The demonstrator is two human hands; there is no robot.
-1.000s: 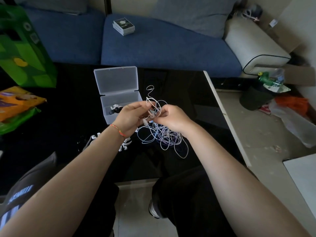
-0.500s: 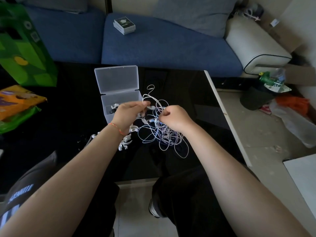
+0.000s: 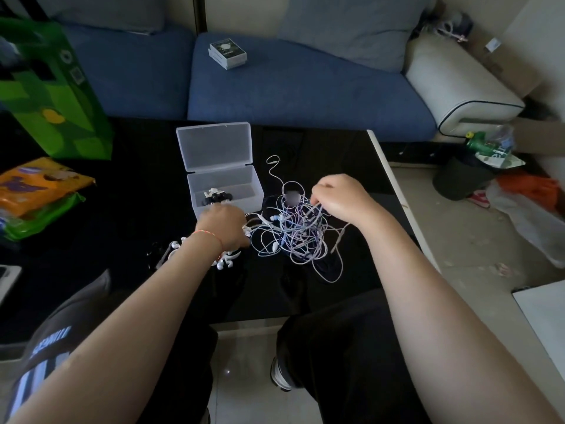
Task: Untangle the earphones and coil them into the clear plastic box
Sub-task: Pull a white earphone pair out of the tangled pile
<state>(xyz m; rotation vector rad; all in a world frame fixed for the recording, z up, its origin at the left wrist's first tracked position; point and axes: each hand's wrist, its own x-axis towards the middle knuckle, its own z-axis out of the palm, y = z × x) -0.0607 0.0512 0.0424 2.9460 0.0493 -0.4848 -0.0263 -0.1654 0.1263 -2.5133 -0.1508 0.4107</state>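
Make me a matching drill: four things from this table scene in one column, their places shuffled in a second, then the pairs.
1. clear plastic box
2. tangled earphones
3. green bag
4. card box

A. on the blue sofa
B. between the two hands
C. far left of the table
D. open, behind the left hand

Pairs: 1-D, 2-B, 3-C, 4-A

Red string bracelet [image 3: 211,235], black trousers [image 3: 345,338], bare forearms.
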